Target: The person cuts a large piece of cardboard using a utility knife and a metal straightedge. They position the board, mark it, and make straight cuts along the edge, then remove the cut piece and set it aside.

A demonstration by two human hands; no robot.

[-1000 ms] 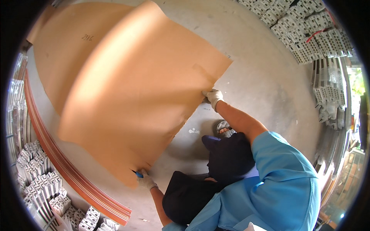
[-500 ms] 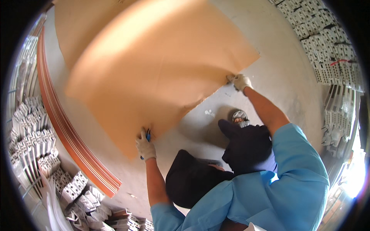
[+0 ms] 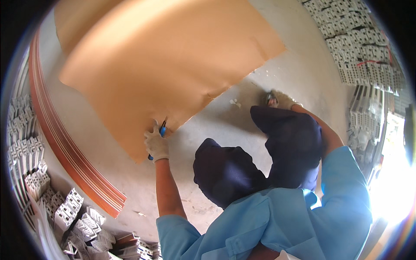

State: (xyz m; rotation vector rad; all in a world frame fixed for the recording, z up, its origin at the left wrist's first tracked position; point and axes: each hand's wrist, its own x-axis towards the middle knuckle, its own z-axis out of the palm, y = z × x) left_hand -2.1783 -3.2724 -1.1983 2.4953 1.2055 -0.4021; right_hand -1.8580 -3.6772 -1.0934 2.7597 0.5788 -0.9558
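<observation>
Right hand point(image 3: 284, 100) lets go of the paper point(image 3: 173, 65); left hand point(image 3: 156, 142) keeps the cutter point(image 3: 162, 130).
From the person, the paper spreads at 11 o'clock, its near edge now free on the right. The left fingers wrap the cutter at 10 o'clock, over the near corner; the right hand is at 1, beyond the knee point(image 3: 290, 138), its grip unclear to me.

The sheet point(image 3: 173, 65) was cut off at the top. The left hand point(image 3: 156, 144) hid the middle of the blue tool point(image 3: 163, 129). Whether the right hand point(image 3: 284, 100) touched the shoe point(image 3: 271, 99), mostly hidden, could not be told. Glare point(image 3: 394, 173) swallowed the far right.
</observation>
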